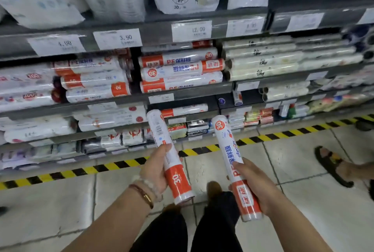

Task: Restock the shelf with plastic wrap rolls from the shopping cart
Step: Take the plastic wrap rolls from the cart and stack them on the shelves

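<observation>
My left hand (pixel 156 170) grips a white and orange plastic wrap roll (pixel 162 130) marked 30, its far end tilted up toward the shelf. My right hand (pixel 257 187) grips a second, matching roll (pixel 227 144), also angled up and away. Both rolls hang over the floor in front of the shelving. Straight ahead, a stack of the same 30 rolls (pixel 182 71) lies on its side on the middle shelf (pixel 182 94). One more such roll (pixel 184 110) lies alone on the shelf below. The shopping cart is out of view.
Other rolls marked 50 (pixel 95 81) and pale rolls (pixel 263 63) flank the stack. Price tags (pixel 191 30) line the shelf edges. A yellow and black floor stripe (pixel 121 163) runs along the shelf base. Another person's sandalled foot (pixel 334 165) stands at the right.
</observation>
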